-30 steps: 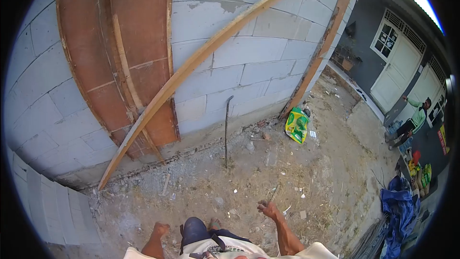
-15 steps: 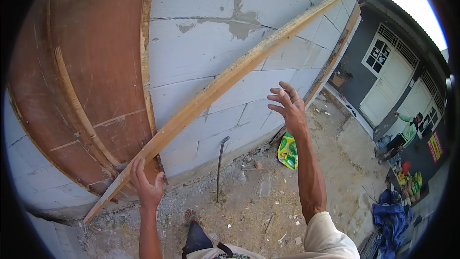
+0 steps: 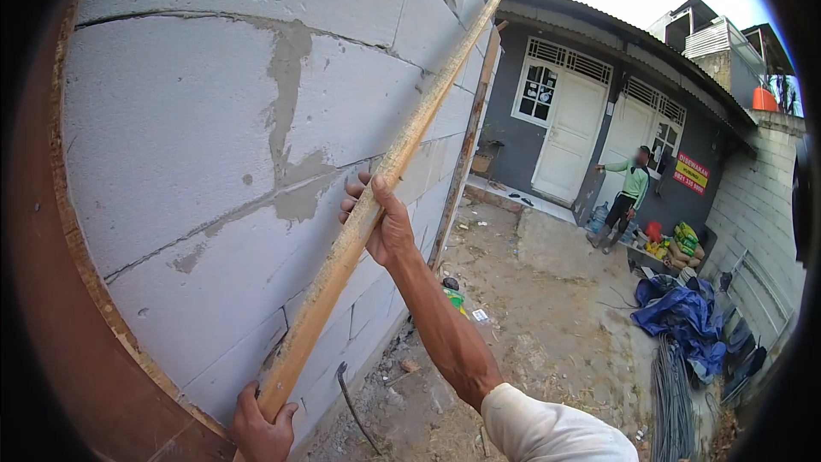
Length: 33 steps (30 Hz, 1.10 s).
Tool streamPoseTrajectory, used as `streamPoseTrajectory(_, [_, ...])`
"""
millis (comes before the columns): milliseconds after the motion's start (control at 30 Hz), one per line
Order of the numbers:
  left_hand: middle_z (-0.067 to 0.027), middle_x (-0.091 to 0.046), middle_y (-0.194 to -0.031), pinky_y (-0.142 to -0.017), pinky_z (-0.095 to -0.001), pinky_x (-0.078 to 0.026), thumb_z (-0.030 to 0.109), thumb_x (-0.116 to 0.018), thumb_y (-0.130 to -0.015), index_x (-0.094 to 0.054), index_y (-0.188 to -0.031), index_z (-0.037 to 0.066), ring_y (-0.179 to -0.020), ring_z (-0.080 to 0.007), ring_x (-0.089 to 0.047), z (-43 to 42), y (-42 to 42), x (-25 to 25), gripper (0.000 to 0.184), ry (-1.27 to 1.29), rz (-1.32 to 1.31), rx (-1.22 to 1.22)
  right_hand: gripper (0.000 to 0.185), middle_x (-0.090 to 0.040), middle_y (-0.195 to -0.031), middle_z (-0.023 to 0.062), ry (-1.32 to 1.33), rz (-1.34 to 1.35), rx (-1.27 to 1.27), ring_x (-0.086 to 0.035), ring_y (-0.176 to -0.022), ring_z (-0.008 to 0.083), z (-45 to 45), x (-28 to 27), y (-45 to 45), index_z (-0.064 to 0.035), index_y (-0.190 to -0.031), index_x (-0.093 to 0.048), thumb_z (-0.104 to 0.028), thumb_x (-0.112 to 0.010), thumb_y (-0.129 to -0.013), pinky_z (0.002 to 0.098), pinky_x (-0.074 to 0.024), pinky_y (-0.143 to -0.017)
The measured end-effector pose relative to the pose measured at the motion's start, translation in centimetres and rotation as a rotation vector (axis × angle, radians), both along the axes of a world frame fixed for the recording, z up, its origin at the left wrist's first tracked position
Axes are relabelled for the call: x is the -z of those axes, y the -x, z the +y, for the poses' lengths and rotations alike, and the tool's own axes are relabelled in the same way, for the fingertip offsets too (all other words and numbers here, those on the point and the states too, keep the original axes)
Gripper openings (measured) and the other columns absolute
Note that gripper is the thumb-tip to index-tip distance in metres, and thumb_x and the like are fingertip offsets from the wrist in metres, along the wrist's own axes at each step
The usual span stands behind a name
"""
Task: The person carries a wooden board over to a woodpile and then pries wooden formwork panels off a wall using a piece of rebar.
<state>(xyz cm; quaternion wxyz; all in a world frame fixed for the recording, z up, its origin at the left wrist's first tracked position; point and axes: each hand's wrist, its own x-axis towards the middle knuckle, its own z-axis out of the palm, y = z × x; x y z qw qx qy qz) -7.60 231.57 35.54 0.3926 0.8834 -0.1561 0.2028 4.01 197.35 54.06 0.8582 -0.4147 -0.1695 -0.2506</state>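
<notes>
A long wooden plank (image 3: 335, 278) slants up in front of a wall of pale blocks (image 3: 205, 103), its far end near the wall's far top corner. My right hand (image 3: 389, 221) is closed around the plank partway up, thumb on the near side and fingers behind it. Lower down, my left hand (image 3: 261, 429) wraps the plank near the bottom of the view. The plank's lowest end is out of view. A reddish-brown wooden panel (image 3: 81, 359) with a curved wooden edge stands at the left.
A dark bent rod (image 3: 353, 411) sticks up from the rubble by the wall. Part of a green bag (image 3: 454, 299) lies beyond my right forearm. Farther off, another person (image 3: 631, 188) stands by a grey house. A blue tarp (image 3: 684, 316) and long thin bars (image 3: 673, 402) lie at the right.
My right hand, raised and off the plank before, is now closed around it. The plank stands steeper in view. My view has swung up and right, showing more of the house and yard.
</notes>
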Motion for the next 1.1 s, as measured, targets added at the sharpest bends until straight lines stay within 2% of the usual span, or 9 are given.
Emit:
streamPoseTrajectory(100, [-0.0247,-0.073,-0.103,-0.077,-0.0554,-0.055,0.043,-0.086,-0.079,-0.067,-0.118,0.007,-0.093,-0.0481,-0.069,0.1,-0.9,-0.8,0.056,-0.081,0.199,0.011,0.030,-0.060,-0.084,0.0068,-0.021,0.163,0.100,-0.066,-0.071,0.0237,1.2,-1.2,0.8,-0.0087,-0.105,-0.056,-0.025,-0.076,-0.089,0.0415,-0.0587,-0.068])
streamPoseTrajectory(400, [-0.0232,-0.072,-0.080,-0.066,-0.0529,-0.054,0.043,-0.091,-0.074,-0.071,-0.098,0.005,-0.076,-0.0466,-0.070,-0.3,2.4,-1.6,0.050,0.015,0.146,0.068,0.028,-0.057,-0.082,0.0086,-0.012,0.177,0.244,-0.064,-0.068,0.0235,1.6,-2.8,5.1,-0.0025,-0.102,-0.054,-0.017,-0.074,-0.088,0.0392,-0.0562,-0.061])
streamPoseTrajectory(733, [-0.0251,-0.072,-0.084,-0.069,-0.0520,-0.054,0.041,-0.090,-0.076,-0.071,-0.102,0.003,-0.081,-0.0483,-0.070,0.6,1.1,-3.1,0.050,-0.037,0.143,-0.009,0.025,-0.058,-0.080,0.0097,-0.007,0.149,0.168,-0.065,-0.066,0.0236,3.0,-4.4,2.8,-0.0018,-0.099,-0.056,-0.016,-0.073,-0.087,0.0384,-0.0568,-0.059])
streamPoseTrajectory(833, [-0.0245,-0.073,-0.083,-0.069,-0.0522,-0.055,0.044,-0.089,-0.076,-0.072,-0.103,0.002,-0.079,-0.0472,-0.071,0.7,2.4,-3.8,0.052,0.113,0.109,0.013,0.031,-0.061,-0.080,0.0096,-0.027,0.075,0.208,-0.067,-0.063,0.0231,2.7,-4.5,4.1,-0.0015,-0.102,-0.055,-0.019,-0.075,-0.088,0.0367,-0.0578,-0.056])
streamPoseTrajectory(900, [-0.0271,-0.072,-0.106,-0.083,-0.0537,-0.054,0.041,-0.084,-0.082,-0.068,-0.119,0.004,-0.097,-0.0463,-0.070,1.4,4.2,-4.5,0.055,0.017,0.365,0.179,0.038,-0.061,-0.079,0.0103,-0.032,0.018,0.264,-0.067,-0.063,0.0232,2.7,-4.3,7.5,-0.0008,-0.106,-0.053,-0.025,-0.077,-0.090,0.0374,-0.0589,-0.057])
streamPoseTrajectory(967, [-0.0233,-0.070,-0.116,-0.078,-0.0435,-0.060,0.018,-0.085,-0.079,-0.050,-0.136,-0.002,-0.092,-0.0358,-0.073,1.9,6.3,-1.1,0.070,-0.039,0.230,0.390,0.040,-0.062,-0.087,0.0126,-0.062,-0.150,0.189,-0.068,-0.070,0.0241,1.5,-2.7,11.2,0.0013,-0.113,-0.052,-0.034,-0.066,-0.100,0.0397,-0.0616,-0.061])
streamPoseTrajectory(1033, [-0.0161,-0.072,-0.098,-0.063,-0.0407,-0.060,0.023,-0.090,-0.070,-0.059,-0.128,0.003,-0.078,-0.0330,-0.074,1.1,9.4,-0.4,0.069,0.028,0.084,0.401,0.048,-0.050,-0.107,0.0147,0.054,-0.421,-0.257,-0.058,-0.098,0.0234,-2.4,-0.3,14.0,0.0059,-0.134,-0.041,-0.032,-0.054,-0.108,0.0409,-0.0604,-0.083])
streamPoseTrajectory(1067, [-0.0159,-0.072,-0.097,-0.064,-0.0427,-0.060,0.024,-0.088,-0.072,-0.058,-0.128,0.003,-0.079,-0.0345,-0.074,0.6,10.9,0.3,0.066,-0.013,0.144,0.456,0.053,-0.045,-0.111,0.0125,0.081,-0.512,-0.403,-0.054,-0.103,0.0227,-4.1,0.7,15.0,0.0050,-0.138,-0.034,-0.029,-0.060,-0.105,0.0431,-0.0567,-0.092])
streamPoseTrajectory(1100, [-0.0156,-0.071,-0.095,-0.066,-0.0448,-0.060,0.025,-0.087,-0.075,-0.057,-0.128,0.004,-0.081,-0.0359,-0.074,0.0,12.4,0.9,0.064,-0.038,0.198,0.514,0.060,-0.044,-0.111,0.0085,0.096,-0.526,-0.379,-0.054,-0.099,0.0211,-5.7,1.1,16.7,0.0015,-0.137,-0.034,-0.015,-0.073,-0.095,0.0406,-0.0552,-0.095])
